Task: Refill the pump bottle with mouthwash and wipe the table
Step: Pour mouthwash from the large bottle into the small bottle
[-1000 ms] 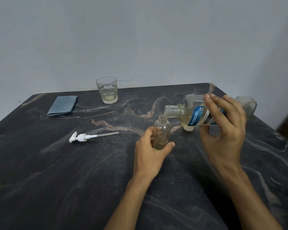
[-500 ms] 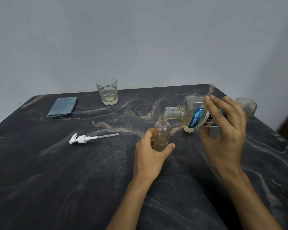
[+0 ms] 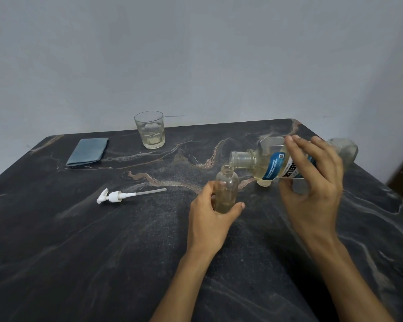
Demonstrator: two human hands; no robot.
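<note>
A blue cloth [image 3: 87, 151] lies folded flat near the far left corner of the bench [image 3: 56, 252]. To its right, close to the back edge, stands a clear glass [image 3: 150, 130] with a little pale yellow liquid at the bottom. Nearer the person, the white pump top [image 3: 113, 196] lies on its side, and its thin tube points to the right.

In the middle, the left hand [image 3: 207, 220] holds the small clear pump bottle [image 3: 226, 190]. Its thumb and fingers [image 3: 239, 206] are curled round the lower part. The bottle stands upright on the bench with its neck open, and there is some pale yellow liquid low inside it.

To the right, the right hand [image 3: 312, 189] grips the big mouthwash bottle [image 3: 268, 165], thumb under it and fingers over the top. The bottle is tipped on its side. Its open mouth sits just above and to the right of the small bottle's neck. I cannot tell if liquid is running out. The blue and white label reads "LISTER" in big dark letters before the hand hides the rest. A blue strip has small white words ending in "THE WHOLE MOUTH".

The bench is dark stone with pale brown and white wavy lines. Its back edge runs along a plain grey wall [image 3: 196, 54]. The right corner is rounded, and a dark brown shape shows past the right edge. The near part of the bench is bare dark stone on both sides of the arms.
</note>
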